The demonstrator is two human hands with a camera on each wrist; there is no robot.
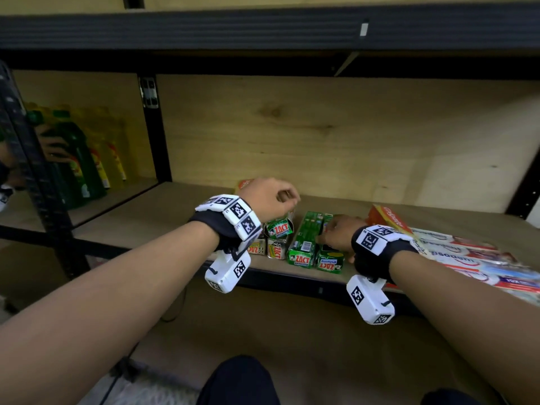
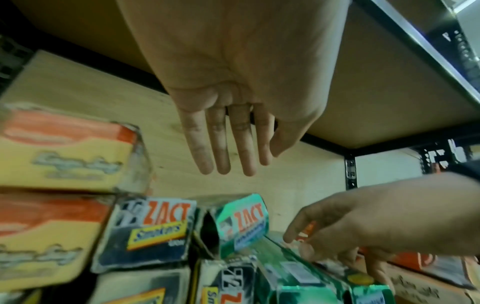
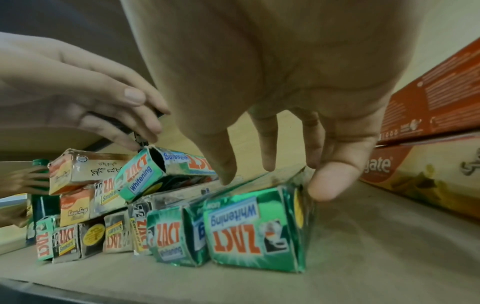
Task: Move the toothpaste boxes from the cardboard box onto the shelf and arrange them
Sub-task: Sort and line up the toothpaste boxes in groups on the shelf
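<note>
The green Zact toothpaste boxes (image 1: 304, 244) lie near the front edge of the wooden shelf (image 1: 181, 211), long sides running toward the back wall. 1 green box, the tilted Zact Whitening box (image 3: 145, 174), sits crooked on top of the stack at the left, its end flap open. Beneath and left of it are black Zact Smokers boxes (image 3: 64, 240) and orange-and-yellow boxes (image 2: 59, 152), whose script is too blurred to read.

The left hand (image 1: 268, 197) hovers just above the tilted box with fingers straight and relaxed in the left wrist view, holding nothing; whether a fingertip touches the box's corner cannot be told. The right hand (image 1: 336, 232) rests on top of the rightmost green box (image 3: 254, 230), fingers spread downward and the thumb at its right side. Whether it grips or only touches is not clear.

The cardboard box is not in view. The hands hide much of the boxes' tops in the head view.

To the right lie red Colgate cartons (image 3: 428, 115) and a blurred spread of white, red and blue toothpaste boxes (image 1: 473, 258), cut off at the frame edge. The shelf has a plywood back and a black metal frame (image 1: 155, 133). In the next bay, green and yellow bottles (image 1: 87, 159) stand, partly hidden by the frame post.
</note>
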